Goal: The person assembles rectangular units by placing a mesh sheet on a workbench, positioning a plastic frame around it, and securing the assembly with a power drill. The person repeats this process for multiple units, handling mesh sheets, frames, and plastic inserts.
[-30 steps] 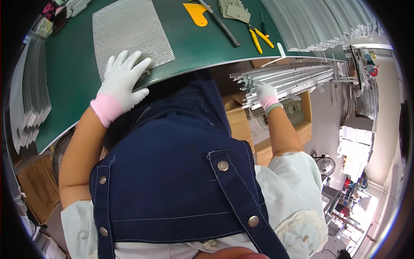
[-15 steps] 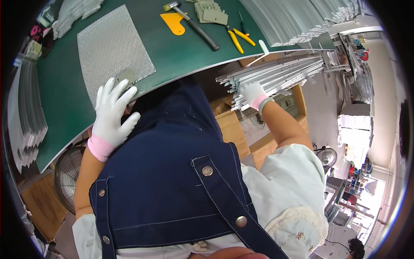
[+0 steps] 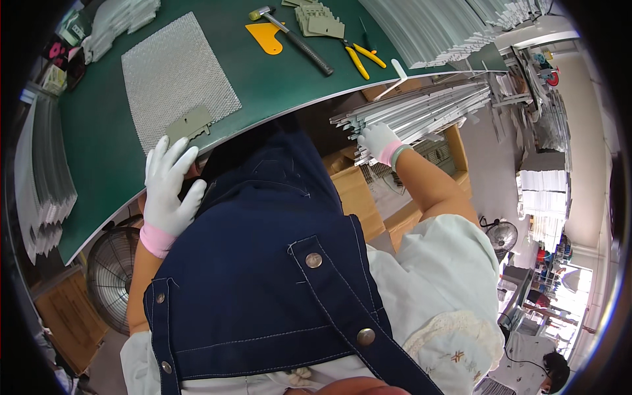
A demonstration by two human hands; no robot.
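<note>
My left hand [image 3: 170, 191], in a white glove with a pink cuff, is open at the table's front edge. Its fingertips come up to a flat grey-green plastic plate [image 3: 189, 124] with small notches. That plate lies on a silvery textured mat [image 3: 174, 69]. To the right, below the edge of the table, my gloved right hand [image 3: 380, 141] is closed around the near ends of some long thin metal strips [image 3: 428, 115]. Its fingertips are partly hidden, so how many strips it grips cannot be made out.
On the green table [image 3: 263, 89] lie a hammer [image 3: 299, 43], a yellow scraper [image 3: 265, 39], yellow-handled pliers [image 3: 361, 58] and stacked grey-green plates [image 3: 319, 20]. Long strips are piled at the far right [image 3: 434, 29] and left [image 3: 43, 178]. A cardboard box [image 3: 355, 197] and a fan [image 3: 112, 280] stand below.
My left hand has drawn back toward me, off the grey-green plate, which now shows more fully. My right hand has shifted slightly left along the ends of the metal strips.
</note>
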